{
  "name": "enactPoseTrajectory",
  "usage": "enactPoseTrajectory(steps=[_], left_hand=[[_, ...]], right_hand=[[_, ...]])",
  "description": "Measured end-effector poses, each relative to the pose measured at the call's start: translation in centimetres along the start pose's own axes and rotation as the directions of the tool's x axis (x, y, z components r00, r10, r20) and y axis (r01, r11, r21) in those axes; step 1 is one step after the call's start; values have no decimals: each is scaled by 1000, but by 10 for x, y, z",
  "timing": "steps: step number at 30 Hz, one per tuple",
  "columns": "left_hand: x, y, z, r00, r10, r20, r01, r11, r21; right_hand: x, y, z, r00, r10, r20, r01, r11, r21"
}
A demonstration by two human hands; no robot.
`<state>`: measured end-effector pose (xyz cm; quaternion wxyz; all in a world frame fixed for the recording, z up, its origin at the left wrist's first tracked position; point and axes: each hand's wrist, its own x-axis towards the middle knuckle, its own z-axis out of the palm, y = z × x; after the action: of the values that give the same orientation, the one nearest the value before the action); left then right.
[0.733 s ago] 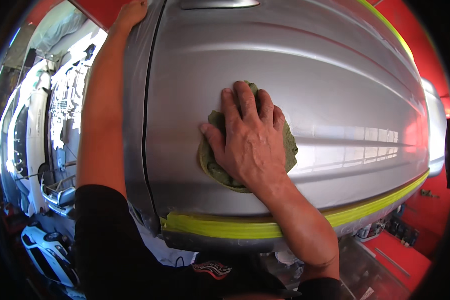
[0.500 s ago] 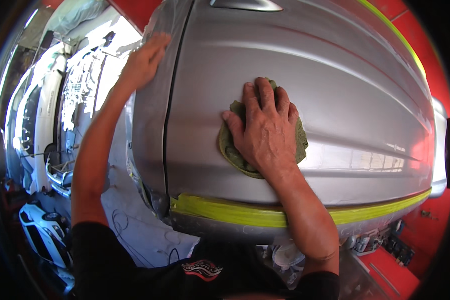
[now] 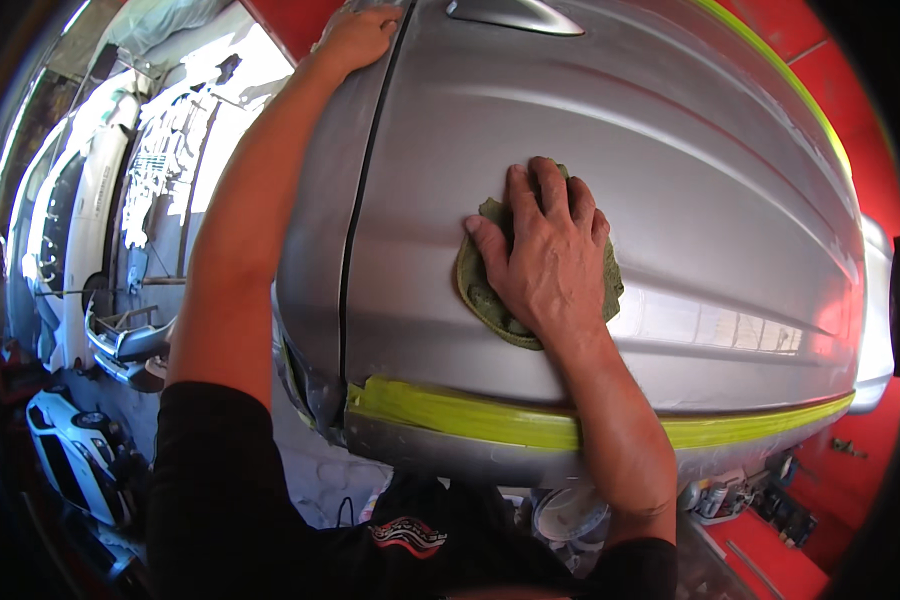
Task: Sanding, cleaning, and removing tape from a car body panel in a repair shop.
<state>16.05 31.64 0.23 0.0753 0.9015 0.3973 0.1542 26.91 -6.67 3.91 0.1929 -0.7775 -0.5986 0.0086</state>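
Note:
A grey-silver car door [image 3: 470, 110] with long raised creases fills the middle of the view. My right hand [image 3: 555, 250] lies over a crumpled green cloth [image 3: 485, 300], holding it pressed against the door, with the fingers pointing away from me. The cloth shows around the fingers and palm. At the far left, my left hand [image 3: 365, 38] rests on the neighbouring panel [image 3: 315, 210], beside the dark seam. Its fingers are stretched toward that seam, and nothing shows in them. Yellow-green masking tape [image 3: 470, 415] runs along the door's near edge, under my right forearm.
A silver door handle [image 3: 515, 15] sits at the far edge. More tape [image 3: 790, 75] borders the far right side. Low at the right, a red surface [image 3: 770, 550] carries bottles and tools. Other vehicles, including a light-coloured car [image 3: 80, 460], stand at the left.
My left hand has moved right and away from me, onto the panel beside the seam. My right hand and the cloth have shifted slightly right in view, as has the door.

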Motion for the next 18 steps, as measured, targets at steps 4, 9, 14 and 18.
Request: enactPoseTrajectory(steps=[4,9,14,18], left_hand=[[-128,21,5,971,237,-16,-238,963,-124],[-171,29,-23,955,288,70,-271,945,-181],[15,-7,14,983,157,-96,-166,982,-94],[88,-59,19,969,196,-153,-183,978,95]], right_hand=[[-2,13,5,999,27,17,-27,999,-32],[-4,12,7,999,41,0,-41,996,-76],[-5,6,0,1000,26,-9,-26,996,-82],[6,-8,-1,999,-10,-36,9,1000,-10]])
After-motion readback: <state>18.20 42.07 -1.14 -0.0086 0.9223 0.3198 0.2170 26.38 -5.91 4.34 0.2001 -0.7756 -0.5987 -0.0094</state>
